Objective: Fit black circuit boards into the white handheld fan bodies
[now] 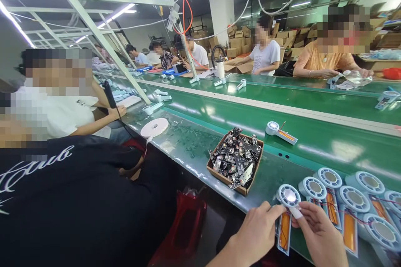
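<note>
A light-blue handheld fan point(288, 194) with a round grille lies at the table's near edge, its open handle showing an orange battery and thin red wires. My left hand point(255, 231) is closed at the fan's neck from the left, index finger stretched to it. From the other side, my right hand point(321, 231) pinches a small white strip point(296, 212) between thumb and index finger, just below the fan head. Beside my right hand lie several similar opened fans point(354, 199). Left of the fan stands a cardboard box point(242, 190) heaped with black circuit boards point(236, 156).
A green conveyor belt point(216, 110) runs behind the table, carrying a single fan point(280, 132). A roll of white tape point(154, 127) lies farther left. A person in black point(78, 200) sits close on my left, near a red stool point(188, 225). Other people work across the belt.
</note>
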A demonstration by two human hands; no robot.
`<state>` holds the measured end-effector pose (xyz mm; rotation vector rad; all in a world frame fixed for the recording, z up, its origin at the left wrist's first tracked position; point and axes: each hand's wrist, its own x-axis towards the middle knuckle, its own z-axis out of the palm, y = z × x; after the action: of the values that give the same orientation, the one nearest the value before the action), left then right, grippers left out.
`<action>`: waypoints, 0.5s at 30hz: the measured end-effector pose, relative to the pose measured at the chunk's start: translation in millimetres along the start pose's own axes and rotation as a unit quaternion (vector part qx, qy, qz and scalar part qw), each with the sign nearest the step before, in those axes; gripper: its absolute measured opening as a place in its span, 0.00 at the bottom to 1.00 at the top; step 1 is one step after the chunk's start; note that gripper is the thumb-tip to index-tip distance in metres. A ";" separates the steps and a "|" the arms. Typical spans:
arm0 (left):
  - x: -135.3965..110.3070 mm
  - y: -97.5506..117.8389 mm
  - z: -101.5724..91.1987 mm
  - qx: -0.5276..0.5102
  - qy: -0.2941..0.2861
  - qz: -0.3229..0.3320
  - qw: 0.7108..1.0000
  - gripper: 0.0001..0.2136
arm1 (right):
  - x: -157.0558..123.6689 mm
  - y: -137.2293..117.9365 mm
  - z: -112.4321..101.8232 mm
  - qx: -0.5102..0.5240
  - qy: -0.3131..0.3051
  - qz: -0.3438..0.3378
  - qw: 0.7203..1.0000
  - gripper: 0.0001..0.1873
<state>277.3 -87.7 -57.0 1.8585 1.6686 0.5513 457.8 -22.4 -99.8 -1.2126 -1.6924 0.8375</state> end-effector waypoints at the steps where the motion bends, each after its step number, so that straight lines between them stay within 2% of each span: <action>1: -0.6 1.7 0.2 0.025 -0.010 -0.004 1.000 0.26 | 1.1 -3.4 2.0 0.014 0.001 0.001 1.000 0.23; 4: -1.1 4.1 -2.2 0.066 -0.023 -0.002 0.998 0.26 | 3.9 -15.9 3.1 -0.002 -0.030 -0.062 0.998 0.18; 7: -0.7 0.1 -4.7 0.010 -0.001 0.012 1.000 0.27 | 2.8 -29.2 0.1 -0.020 -0.065 -0.108 0.992 0.14; 10: 1.4 -9.8 -2.0 -0.135 0.061 -0.026 0.989 0.23 | 0.2 -40.6 0.1 -0.029 -0.069 -0.072 0.995 0.11; 12: 3.0 -16.3 2.6 -0.206 0.064 -0.061 0.974 0.17 | -0.3 -45.6 2.2 -0.039 -0.081 -0.045 0.995 0.09; 15: 3.1 -20.6 10.6 -0.226 0.061 -0.050 0.971 0.14 | -1.7 -49.1 5.9 -0.056 -0.085 -0.032 0.994 0.10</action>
<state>269.1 -85.1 -78.7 1.4281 1.5433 0.9318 434.5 -39.0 -59.4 -1.1818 -1.9289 0.8350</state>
